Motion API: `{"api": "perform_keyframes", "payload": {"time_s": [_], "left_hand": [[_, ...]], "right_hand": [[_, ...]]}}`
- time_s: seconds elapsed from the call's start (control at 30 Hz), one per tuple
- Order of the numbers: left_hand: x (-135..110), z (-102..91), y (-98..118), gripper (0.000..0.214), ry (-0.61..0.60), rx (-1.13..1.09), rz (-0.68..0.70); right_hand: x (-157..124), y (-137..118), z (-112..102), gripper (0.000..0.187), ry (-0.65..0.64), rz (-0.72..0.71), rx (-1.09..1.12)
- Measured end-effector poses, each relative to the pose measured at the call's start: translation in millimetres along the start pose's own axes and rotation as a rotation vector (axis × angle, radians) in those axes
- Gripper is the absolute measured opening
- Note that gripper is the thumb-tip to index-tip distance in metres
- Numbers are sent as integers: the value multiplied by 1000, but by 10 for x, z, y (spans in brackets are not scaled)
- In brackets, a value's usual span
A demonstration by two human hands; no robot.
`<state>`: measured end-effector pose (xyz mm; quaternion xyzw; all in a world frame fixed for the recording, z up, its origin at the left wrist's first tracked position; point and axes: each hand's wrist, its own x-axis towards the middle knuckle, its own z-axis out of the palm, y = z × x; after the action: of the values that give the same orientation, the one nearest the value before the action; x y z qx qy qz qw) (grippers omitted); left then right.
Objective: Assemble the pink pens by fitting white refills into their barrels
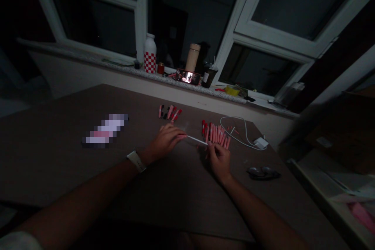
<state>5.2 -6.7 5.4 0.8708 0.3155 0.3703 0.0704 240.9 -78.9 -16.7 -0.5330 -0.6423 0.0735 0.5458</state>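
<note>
A thin white stick (197,140) is stretched between my two hands above the table. My left hand (166,142), wearing a pale watch, pinches its left end; something pinkish shows at those fingertips, too dim to make out. The right end sits between the thumb and fingers of my right hand (219,160). Just beyond the right hand, several pink and red pen-like tubes (215,133) lie side by side in a row. Farther off, past the left hand, lies a smaller group of pink, red and black tubes (170,112).
A white cable with a charger (260,143) loops at the right, around a few small sticks. Glasses (263,172) lie nearer the right edge, and a blurred-out object (105,131) at the left. The windowsill holds a checkered bottle (150,54), a beige flask (192,58) and a lit phone (188,76).
</note>
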Motion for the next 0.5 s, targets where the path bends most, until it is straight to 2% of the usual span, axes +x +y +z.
{"api": "perform_keyframes", "payload": {"time_s": [0.27, 0.5], "left_hand": [[2, -17, 4, 22, 57, 11, -10], [-7, -23, -17, 18, 112, 16, -34]], "right_hand": [[-15, 9, 9, 40, -34, -24, 22], [-16, 2, -6, 40, -15, -53, -7]]}}
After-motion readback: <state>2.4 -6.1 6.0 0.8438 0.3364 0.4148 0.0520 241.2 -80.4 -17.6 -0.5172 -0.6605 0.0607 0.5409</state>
